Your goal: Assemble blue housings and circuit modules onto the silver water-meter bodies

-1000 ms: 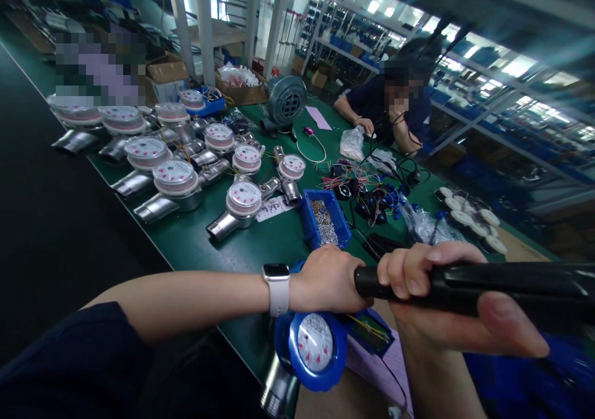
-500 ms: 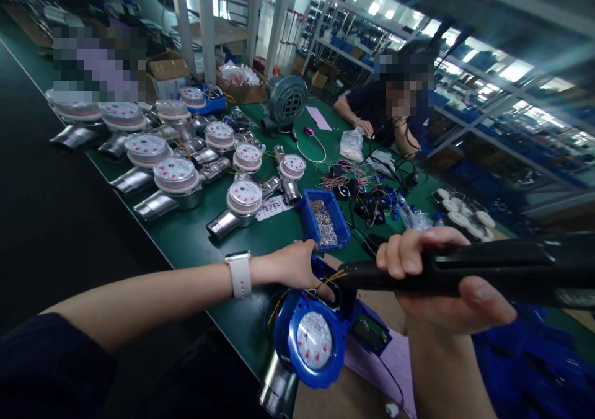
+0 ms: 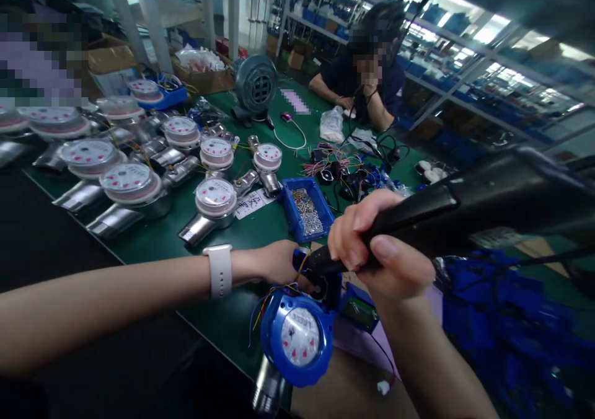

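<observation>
My right hand (image 3: 388, 255) is wrapped round a black electric screwdriver (image 3: 423, 217). The tool's narrow end points left, into the open box part of a blue water meter housing (image 3: 273, 329). My left hand (image 3: 277, 263) grips that box part from the far side, some fingertips hidden. A round dial (image 3: 301, 337) with red marks faces up in the housing, and a threaded metal pipe end (image 3: 268, 385) sticks out below. Thin coloured wires hang at the housing's left. Beside it lies a blue piece with a small display (image 3: 360, 308).
A blue tray (image 3: 294, 214) of screws stands just beyond my hands. Several metal water meters (image 3: 215, 199) fill the left side. Wired parts (image 3: 344, 174) lie farther back, blue plastic parts (image 3: 506, 332) at right. A co-worker (image 3: 367, 78) sits across the table.
The screwdriver in my right hand has moved left and its tip is deeper at the housing's box part. The camera view has shifted. My left hand keeps its hold.
</observation>
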`<state>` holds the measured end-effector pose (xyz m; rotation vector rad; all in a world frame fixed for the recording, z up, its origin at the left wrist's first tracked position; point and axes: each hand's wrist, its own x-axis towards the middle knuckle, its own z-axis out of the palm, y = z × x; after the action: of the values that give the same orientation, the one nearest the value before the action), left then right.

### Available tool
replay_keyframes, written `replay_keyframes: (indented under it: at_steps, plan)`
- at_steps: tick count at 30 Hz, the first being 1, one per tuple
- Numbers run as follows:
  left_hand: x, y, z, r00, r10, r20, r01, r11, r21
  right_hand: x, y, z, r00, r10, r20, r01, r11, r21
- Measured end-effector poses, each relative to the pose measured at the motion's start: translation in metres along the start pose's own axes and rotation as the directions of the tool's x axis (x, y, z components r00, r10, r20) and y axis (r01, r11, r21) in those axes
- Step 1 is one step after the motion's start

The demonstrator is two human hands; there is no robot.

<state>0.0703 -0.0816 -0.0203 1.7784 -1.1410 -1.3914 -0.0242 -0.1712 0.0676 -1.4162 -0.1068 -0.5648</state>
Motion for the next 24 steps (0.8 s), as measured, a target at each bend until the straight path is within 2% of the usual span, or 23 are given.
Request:
replay_keyframes:
  at_steps: [4,10,14,18,20,23,24]
  plan:
    - [0.001,-0.003,0.001,1.0,0.019,0.012,-0.018,0.997,-0.069,-0.003,0.004,-0.005,0.999,0.007,0.045,-0.007,1.0,0.009]
    - [0.0,-0.002,0.002,1.0,0.024,-0.001,-0.024,0.993,-0.118,-0.003,0.004,-0.005,0.999,-0.013,0.05,0.012,1.0,0.025]
    - [-0.001,0.001,0.002,1.0,-0.015,0.006,0.016,0.994,-0.109,-0.009,-0.024,-0.011,0.999,-0.039,-0.014,0.038,0.998,-0.044]
    - [0.0,0.0,0.002,1.0,0.024,0.008,-0.024,0.996,-0.086,-0.027,-0.054,-0.015,0.997,-0.079,0.018,0.08,0.993,-0.087]
    - [0.001,-0.002,0.002,0.999,0.032,0.015,-0.03,0.993,-0.112,-0.037,-0.057,-0.01,0.996,-0.066,-0.056,0.06,0.993,-0.097]
    - [0.002,-0.002,0.001,0.998,0.036,0.053,-0.027,0.988,-0.152,-0.05,-0.052,0.001,0.965,-0.059,-0.257,0.02,0.988,-0.152]
    - [0.001,-0.002,0.001,0.997,0.038,0.066,-0.027,0.987,-0.159,-0.053,-0.049,0.003,0.96,-0.043,-0.277,-0.007,0.984,-0.176]
